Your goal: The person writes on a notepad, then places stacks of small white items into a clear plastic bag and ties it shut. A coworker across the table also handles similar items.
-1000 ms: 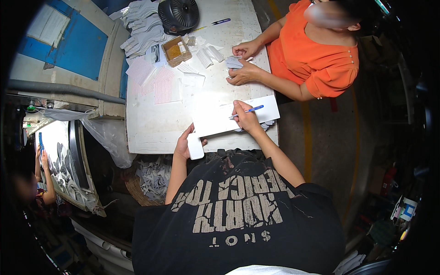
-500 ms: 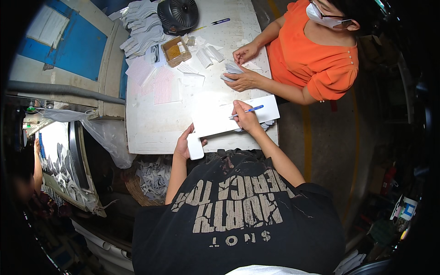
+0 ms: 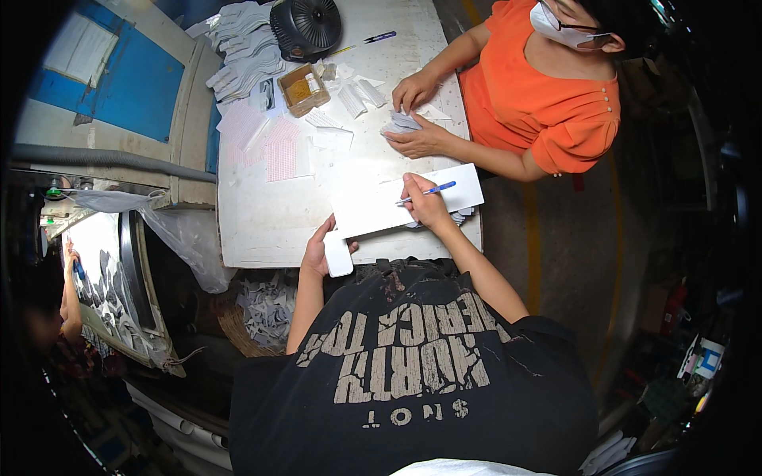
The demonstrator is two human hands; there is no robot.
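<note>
A blue pen [image 3: 439, 188] is pinched in my right hand [image 3: 426, 205], its tip over a long white sheet [image 3: 365, 202] on the table. The heel of that hand rests at the sheet's near edge. My left hand [image 3: 317, 246], at the sheet's near left corner, holds a white phone-like slab [image 3: 339, 255] with rounded corners. Its fingers are partly hidden behind the slab. Some stacked grey-white pieces [image 3: 462, 215] peek out from under the sheet by my right wrist.
Across the white table [image 3: 262, 230], a co-worker's hands [image 3: 417, 135] handle a small stack of pieces. A black fan [image 3: 308, 28], an amber box [image 3: 303, 90], printed pink sheets [image 3: 280, 149] and piled white strips [image 3: 242, 59] lie farther back. Left below stands a scrap basket [image 3: 266, 317].
The co-worker's far hand has come down toward the stack it handles. At far left another person's hand has shifted. My hands, pen and slab stay nearly still.
</note>
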